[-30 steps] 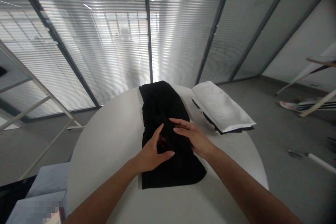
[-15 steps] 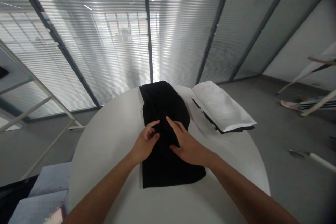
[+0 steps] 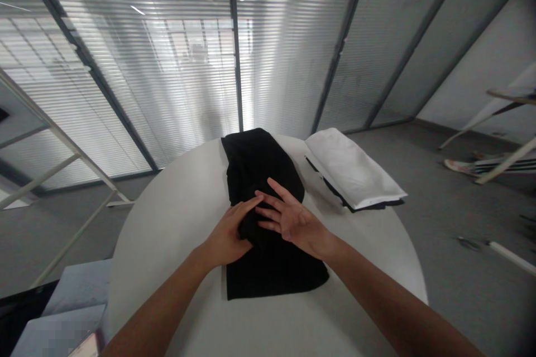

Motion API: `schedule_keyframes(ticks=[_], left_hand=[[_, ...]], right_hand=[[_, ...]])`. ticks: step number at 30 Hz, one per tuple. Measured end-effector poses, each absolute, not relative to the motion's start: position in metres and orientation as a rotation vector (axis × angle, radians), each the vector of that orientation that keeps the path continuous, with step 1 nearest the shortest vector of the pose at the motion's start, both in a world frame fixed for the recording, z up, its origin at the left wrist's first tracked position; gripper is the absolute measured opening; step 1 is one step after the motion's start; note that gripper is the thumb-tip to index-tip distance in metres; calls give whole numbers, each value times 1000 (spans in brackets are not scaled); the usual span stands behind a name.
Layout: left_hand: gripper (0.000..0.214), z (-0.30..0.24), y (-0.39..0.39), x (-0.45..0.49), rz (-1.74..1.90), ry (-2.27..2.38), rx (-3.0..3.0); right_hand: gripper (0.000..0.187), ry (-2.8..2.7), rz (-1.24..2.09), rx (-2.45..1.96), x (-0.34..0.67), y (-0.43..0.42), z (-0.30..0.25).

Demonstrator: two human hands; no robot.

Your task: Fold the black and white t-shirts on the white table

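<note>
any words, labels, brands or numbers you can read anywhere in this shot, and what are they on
No text can be read in this view.
black cloth: no label or print shows.
white folded cloth: plain, no print shows.
patch on the glass wall: blurred, unreadable.
patch at the bottom left: blurred, unreadable.
</note>
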State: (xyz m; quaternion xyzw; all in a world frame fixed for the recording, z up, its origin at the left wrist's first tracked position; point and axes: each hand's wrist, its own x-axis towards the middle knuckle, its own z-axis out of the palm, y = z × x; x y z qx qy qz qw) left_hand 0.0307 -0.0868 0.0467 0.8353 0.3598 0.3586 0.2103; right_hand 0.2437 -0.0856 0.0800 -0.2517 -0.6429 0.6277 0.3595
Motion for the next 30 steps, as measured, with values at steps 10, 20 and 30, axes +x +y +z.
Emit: schedule_keyframes(ticks=[10, 20, 30], left_hand=[[17, 55, -86, 26, 1400, 1187, 2305], [5, 61, -91, 21, 1457, 1131, 2468], [31, 81, -92, 9, 560, 702, 2153]], right_hand=[[94, -2291, 760, -1064, 242, -103, 74], [72, -2416, 576, -1128, 235, -101, 68], [48, -2665, 983, -721, 275, -89, 101]])
